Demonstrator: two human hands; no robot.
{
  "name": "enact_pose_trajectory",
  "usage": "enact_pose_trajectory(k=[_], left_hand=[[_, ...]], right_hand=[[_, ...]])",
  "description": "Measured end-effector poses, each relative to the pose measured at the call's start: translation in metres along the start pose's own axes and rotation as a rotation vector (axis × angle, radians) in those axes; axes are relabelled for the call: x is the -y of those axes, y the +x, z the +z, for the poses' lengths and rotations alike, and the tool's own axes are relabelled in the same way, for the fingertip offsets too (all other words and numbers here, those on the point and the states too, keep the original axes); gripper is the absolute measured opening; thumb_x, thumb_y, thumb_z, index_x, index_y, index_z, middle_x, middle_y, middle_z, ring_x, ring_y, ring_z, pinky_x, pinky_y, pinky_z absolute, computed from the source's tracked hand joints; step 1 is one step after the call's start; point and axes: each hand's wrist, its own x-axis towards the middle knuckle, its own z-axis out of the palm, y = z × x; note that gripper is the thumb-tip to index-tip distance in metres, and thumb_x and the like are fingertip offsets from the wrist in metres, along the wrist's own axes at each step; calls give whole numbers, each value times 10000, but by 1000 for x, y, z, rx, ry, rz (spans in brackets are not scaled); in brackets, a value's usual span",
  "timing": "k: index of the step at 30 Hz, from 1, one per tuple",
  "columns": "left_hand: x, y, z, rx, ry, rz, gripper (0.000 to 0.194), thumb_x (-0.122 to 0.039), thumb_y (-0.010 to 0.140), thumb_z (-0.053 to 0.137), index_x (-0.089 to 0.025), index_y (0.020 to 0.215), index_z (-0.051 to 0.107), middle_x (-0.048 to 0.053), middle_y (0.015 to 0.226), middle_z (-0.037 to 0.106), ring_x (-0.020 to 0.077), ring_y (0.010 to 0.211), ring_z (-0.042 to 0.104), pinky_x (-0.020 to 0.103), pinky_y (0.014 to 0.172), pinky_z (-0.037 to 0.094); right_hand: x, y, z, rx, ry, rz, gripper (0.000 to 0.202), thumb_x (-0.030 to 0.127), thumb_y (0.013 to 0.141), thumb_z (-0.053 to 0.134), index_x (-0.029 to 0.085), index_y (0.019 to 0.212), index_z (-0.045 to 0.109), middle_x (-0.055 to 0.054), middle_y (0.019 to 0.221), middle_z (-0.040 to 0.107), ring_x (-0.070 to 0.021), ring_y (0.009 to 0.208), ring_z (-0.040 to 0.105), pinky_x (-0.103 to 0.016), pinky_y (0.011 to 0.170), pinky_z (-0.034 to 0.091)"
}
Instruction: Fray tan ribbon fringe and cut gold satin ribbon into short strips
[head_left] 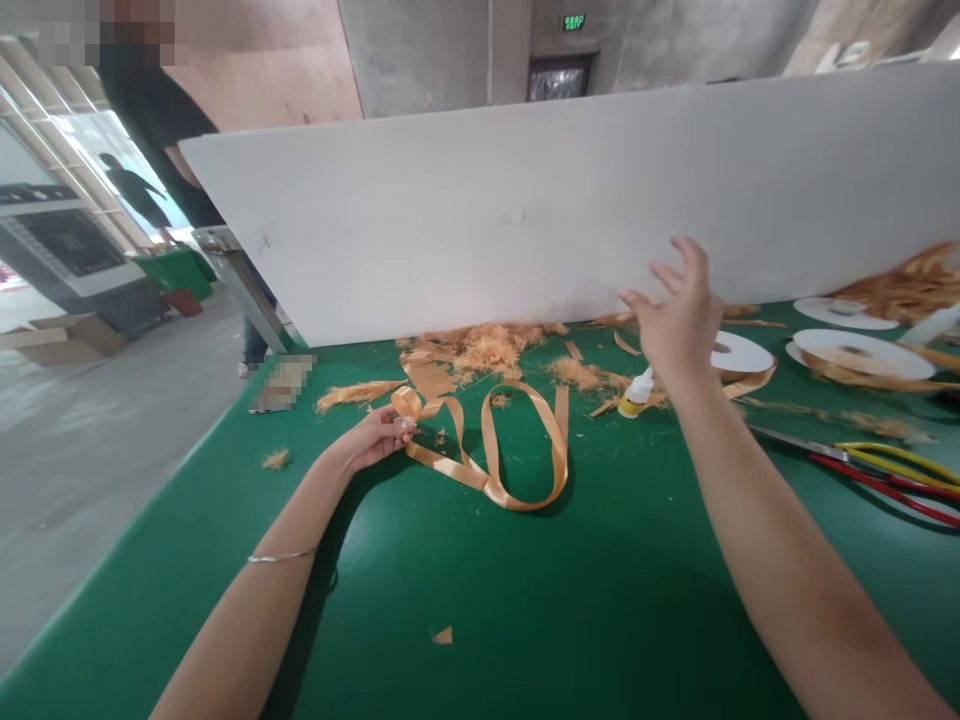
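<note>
Between the fingers of my left hand point(375, 437) is one end of a golden-orange satin ribbon point(525, 500), bent into a small loop there. The rest of the ribbon curls over the green table point(480, 590) in a large open loop to the right. My right hand point(679, 315) is raised in front of the white board, fingers spread and bent, holding nothing. Just below and left of it stands a small white glue bottle point(636, 393) with a yellow label. A white ribbon spool point(739, 352) lies behind my right wrist.
Ribbon scraps and frayed threads point(491, 350) lie along the foot of the white board point(487, 220). At right are scissors point(847, 455) with red and yellow handles and another spool point(862, 355). A phone-like object point(281, 385) lies at the left edge. A person point(161, 110) stands beyond the board.
</note>
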Motion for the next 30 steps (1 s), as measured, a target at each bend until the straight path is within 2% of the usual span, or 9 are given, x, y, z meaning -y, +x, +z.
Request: enact_pose_trajectory(k=[2, 4, 7, 9, 11, 15, 22, 27, 30], left_hand=[[0, 0, 0, -9, 4, 3, 255, -65, 612, 748, -123, 792, 577, -1, 622, 619, 78, 522, 591, 146, 491, 473], [0, 0, 0, -16, 9, 1, 258, -65, 614, 744, -121, 800, 575, 10, 645, 633, 77, 522, 592, 147, 496, 477], [-1, -1, 1, -16, 18, -6, 282, -81, 619, 739, -118, 848, 579, 27, 668, 648, 76, 529, 593, 145, 510, 483], [-2, -1, 1, -11, 23, -11, 314, -72, 615, 732, -122, 886, 581, 20, 657, 644, 76, 534, 593, 139, 516, 481], [-2, -1, 1, -9, 28, -15, 337, -50, 612, 722, -138, 907, 583, 5, 646, 635, 74, 539, 596, 131, 519, 476], [-2, 0, -1, -4, 38, -22, 344, -50, 613, 726, -147, 916, 597, 12, 663, 645, 79, 553, 604, 137, 533, 479], [-4, -2, -2, 10, 53, -36, 380, -93, 578, 781, -107, 926, 628, 47, 731, 663, 83, 565, 602, 147, 525, 485], [-4, -2, 0, 11, 69, -38, 307, -69, 575, 785, -97, 844, 640, 39, 713, 660, 83, 567, 609, 142, 524, 484], [-2, -1, -2, 19, 69, -39, 266, -60, 610, 764, -102, 841, 637, 38, 716, 662, 82, 577, 619, 131, 522, 480]], right_hand=[[-2, 3, 1, 54, 268, 145, 622, 319, 760, 608, 349, 1308, 316, -77, 1214, 588, -235, 729, 670, -351, 566, 495], [-4, 8, 3, 137, 533, 320, 603, 305, 748, 612, 310, 1278, 326, -82, 1106, 642, -202, 639, 659, -276, 429, 420], [-8, 15, 4, 272, 842, 511, 499, 264, 730, 601, 276, 1183, 391, -81, 1023, 672, -173, 651, 638, -231, 357, 316], [-11, 19, 5, 351, 956, 547, 421, 257, 715, 589, 274, 1107, 437, -74, 1047, 667, -165, 725, 635, -230, 361, 311], [-17, 21, 7, 384, 964, 503, 352, 289, 705, 576, 284, 1040, 470, -65, 1092, 651, -182, 847, 631, -241, 372, 321], [-34, 24, 13, 379, 845, 296, 251, 365, 698, 533, 317, 942, 498, -50, 1173, 605, -248, 1115, 539, -287, 412, 376], [-56, 32, 20, 304, 823, 218, 303, 390, 712, 515, 357, 1013, 508, -25, 1222, 574, -266, 1216, 458, -366, 533, 466], [-43, 29, 16, 137, 823, 251, 415, 343, 819, 441, 315, 1227, 376, -84, 1209, 579, -277, 1202, 478, -376, 646, 474], [-27, 20, 7, 22, 594, 60, 379, 375, 903, 351, 287, 1272, 347, -117, 1201, 581, -264, 1126, 541, -398, 753, 471]])
